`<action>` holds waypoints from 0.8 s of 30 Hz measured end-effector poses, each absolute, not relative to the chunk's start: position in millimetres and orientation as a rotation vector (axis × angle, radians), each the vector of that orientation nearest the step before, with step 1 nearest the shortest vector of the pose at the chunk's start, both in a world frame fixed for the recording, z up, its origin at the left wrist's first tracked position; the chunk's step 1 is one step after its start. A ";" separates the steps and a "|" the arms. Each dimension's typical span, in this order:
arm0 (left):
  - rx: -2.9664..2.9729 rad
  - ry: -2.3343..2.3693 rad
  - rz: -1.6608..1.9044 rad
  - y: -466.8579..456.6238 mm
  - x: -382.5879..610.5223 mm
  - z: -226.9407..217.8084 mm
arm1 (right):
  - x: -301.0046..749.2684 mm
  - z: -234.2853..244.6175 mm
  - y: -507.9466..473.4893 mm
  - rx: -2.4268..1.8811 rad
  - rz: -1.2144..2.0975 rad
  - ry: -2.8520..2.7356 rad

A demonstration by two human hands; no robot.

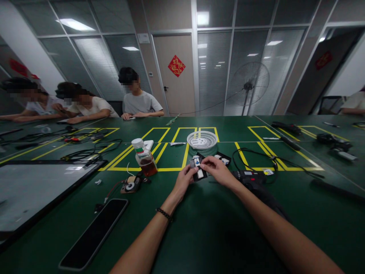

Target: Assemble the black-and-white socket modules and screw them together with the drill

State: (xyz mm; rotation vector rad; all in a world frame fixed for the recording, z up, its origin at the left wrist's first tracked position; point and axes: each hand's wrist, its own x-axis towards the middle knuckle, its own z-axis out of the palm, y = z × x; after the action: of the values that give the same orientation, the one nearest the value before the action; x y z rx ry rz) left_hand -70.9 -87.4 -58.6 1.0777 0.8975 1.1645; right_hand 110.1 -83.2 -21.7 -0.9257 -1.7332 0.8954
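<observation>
My left hand (182, 183) grips a small black case-like piece (200, 175) with white and blue parts on its face. The thumb lies along its near left side. From the right, my right hand (219, 172) reaches over the same piece, thumb and fingertips pinched together at its upper right edge. Whether those fingertips hold a small part of it cannot be made out. Just behind my right hand lies a second black piece (226, 156) with white and blue on it. A white perforated basket (202, 140) stands beyond both hands.
A black power drill (251, 179) lies right of my right forearm. On the left are a bottle of brown liquid (148, 166), a small wired component (130, 186), a phone (94, 236) and a large framed panel (37, 190). Several people sit across the green table (228, 220).
</observation>
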 end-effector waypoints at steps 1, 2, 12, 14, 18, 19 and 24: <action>1.065 0.896 1.168 -86.8 -70.4 -59.2 | 110.5 -21.7 -83.1 -0.930 0.861 -1.747; 1.054 0.891 1.172 -86.4 -69.9 -59.8 | 110.9 -21.7 -83.0 -0.933 0.838 -1.758; 1.119 0.867 1.122 -91.1 -68.8 -57.0 | 113.9 -21.4 -83.0 -0.995 0.792 -1.797; 1.135 0.874 1.107 -91.7 -69.8 -55.4 | 114.9 -22.9 -81.7 -1.012 0.819 -1.784; 1.141 0.891 1.101 -91.4 -70.9 -54.3 | 116.3 -23.1 -80.4 -0.983 0.969 -1.766; 1.136 0.888 1.104 -91.2 -70.8 -54.6 | 116.4 -22.2 -80.8 -0.970 0.996 -1.763; 1.101 0.887 1.116 -90.4 -69.2 -57.9 | 115.5 -16.3 -85.6 -0.936 1.038 -1.758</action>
State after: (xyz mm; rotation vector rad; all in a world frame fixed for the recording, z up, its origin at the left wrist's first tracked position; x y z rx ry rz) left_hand -69.2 -90.4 -57.9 1.1014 0.8875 1.1156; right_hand 115.5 -85.6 -16.3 -0.9365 -1.7580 1.0383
